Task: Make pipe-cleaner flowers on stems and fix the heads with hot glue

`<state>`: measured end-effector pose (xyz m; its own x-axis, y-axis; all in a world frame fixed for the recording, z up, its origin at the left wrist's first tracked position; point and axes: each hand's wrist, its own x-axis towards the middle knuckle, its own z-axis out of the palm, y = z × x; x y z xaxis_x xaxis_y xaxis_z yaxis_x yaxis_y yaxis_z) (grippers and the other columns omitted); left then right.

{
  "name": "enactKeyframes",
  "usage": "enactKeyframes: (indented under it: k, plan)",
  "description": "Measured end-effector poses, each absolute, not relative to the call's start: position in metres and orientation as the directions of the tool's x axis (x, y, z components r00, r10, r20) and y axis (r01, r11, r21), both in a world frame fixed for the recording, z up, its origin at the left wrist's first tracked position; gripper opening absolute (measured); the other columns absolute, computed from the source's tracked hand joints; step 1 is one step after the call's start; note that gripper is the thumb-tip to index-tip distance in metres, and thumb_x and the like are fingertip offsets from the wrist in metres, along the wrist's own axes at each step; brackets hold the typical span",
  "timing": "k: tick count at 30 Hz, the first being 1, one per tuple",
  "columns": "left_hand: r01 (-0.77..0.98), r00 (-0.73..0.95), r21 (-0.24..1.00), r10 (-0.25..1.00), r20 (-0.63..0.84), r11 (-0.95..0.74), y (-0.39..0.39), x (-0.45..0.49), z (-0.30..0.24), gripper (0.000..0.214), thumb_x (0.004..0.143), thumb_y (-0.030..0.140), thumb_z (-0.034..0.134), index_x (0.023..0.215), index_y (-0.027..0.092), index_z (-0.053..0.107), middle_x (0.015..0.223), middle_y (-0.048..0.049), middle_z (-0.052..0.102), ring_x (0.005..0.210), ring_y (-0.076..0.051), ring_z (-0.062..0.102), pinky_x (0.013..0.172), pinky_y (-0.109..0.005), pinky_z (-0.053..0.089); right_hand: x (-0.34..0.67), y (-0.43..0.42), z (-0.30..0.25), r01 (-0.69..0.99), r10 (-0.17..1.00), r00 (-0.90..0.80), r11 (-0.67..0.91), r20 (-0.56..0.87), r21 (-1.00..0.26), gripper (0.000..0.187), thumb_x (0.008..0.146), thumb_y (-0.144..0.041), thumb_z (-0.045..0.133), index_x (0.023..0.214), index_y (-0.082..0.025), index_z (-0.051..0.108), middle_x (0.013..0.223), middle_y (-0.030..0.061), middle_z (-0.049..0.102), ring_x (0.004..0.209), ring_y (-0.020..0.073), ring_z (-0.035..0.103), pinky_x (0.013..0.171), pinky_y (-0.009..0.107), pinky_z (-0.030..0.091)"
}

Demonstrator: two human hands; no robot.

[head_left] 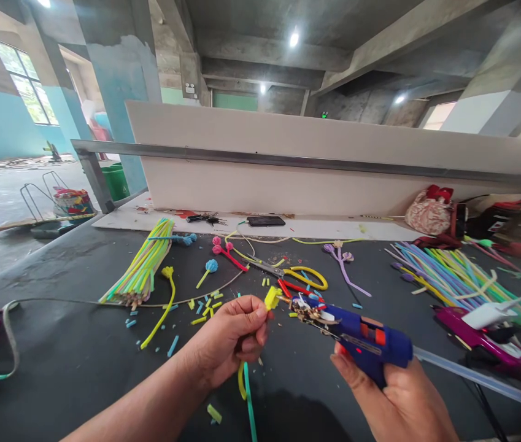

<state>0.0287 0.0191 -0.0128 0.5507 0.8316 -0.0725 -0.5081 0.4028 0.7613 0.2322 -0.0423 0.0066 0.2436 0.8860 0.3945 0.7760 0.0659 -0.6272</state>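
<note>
My left hand (230, 337) is closed in a pinch on a yellow straw flower (271, 298), whose yellow and teal stem (247, 393) hangs below my fist. My right hand (398, 396) grips a blue glue gun (361, 341) with an orange trigger. The gun's crusted nozzle (304, 309) points left and sits just right of the yellow flower head. A clear glue stick (472, 376) juts from the gun's back toward the right.
On the dark table (71, 362) lie a bundle of yellow-green straws (143, 267), yellow-handled scissors (294, 274), finished straw flowers (226, 250), cut straw bits (205, 304), loose coloured straws (453, 276) and a magenta glue gun (481, 337). A phone (266, 220) rests by the white board (315, 166).
</note>
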Motion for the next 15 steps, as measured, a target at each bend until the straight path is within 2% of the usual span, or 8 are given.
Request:
enactKeyframes:
  k: [6, 10, 15]
  plan:
    - [-0.515, 0.544, 0.761, 0.837, -0.066, 0.395, 0.0204, 0.0286, -0.0143, 0.012, 0.085, 0.019, 0.054, 0.075, 0.012, 0.055, 0.053, 0.0035, 0.047, 0.039, -0.002, 0.026, 0.038, -0.017, 0.012, 0.2322, -0.0412, 0.0027, 0.791, 0.891, 0.182, 0.119, 0.416, -0.601, 0.034, 0.074, -0.046, 0.055, 0.097, -0.022, 0.060, 0.085, 0.0066, 0.075, 0.075, 0.0280, 0.070, 0.065, 0.034, 0.057]
    - [-0.515, 0.538, 0.764, 0.840, -0.064, 0.389, 0.0204, 0.0279, -0.0143, 0.012, 0.085, 0.020, 0.056, 0.075, 0.013, 0.054, 0.053, 0.0035, 0.048, 0.039, -0.002, 0.026, 0.038, -0.017, 0.013, 0.2328, -0.0408, 0.0002, 0.783, 0.899, 0.200, 0.093, 0.390, -0.616, 0.034, 0.074, -0.046, 0.055, 0.099, -0.023, 0.061, 0.089, 0.0070, 0.075, 0.080, 0.0289, 0.070, 0.066, 0.034, 0.056]
    - [-0.492, 0.542, 0.774, 0.836, -0.086, 0.399, 0.0191, 0.0277, -0.0118, 0.013, 0.082, 0.022, 0.060, 0.074, 0.013, 0.054, 0.053, 0.0037, 0.048, 0.039, -0.001, 0.025, 0.038, -0.016, 0.012, 0.2350, -0.0417, 0.0026, 0.756, 0.909, 0.238, 0.048, 0.342, -0.653, 0.034, 0.074, -0.049, 0.055, 0.094, -0.023, 0.063, 0.079, 0.0058, 0.075, 0.075, 0.0284, 0.070, 0.065, 0.035, 0.056]
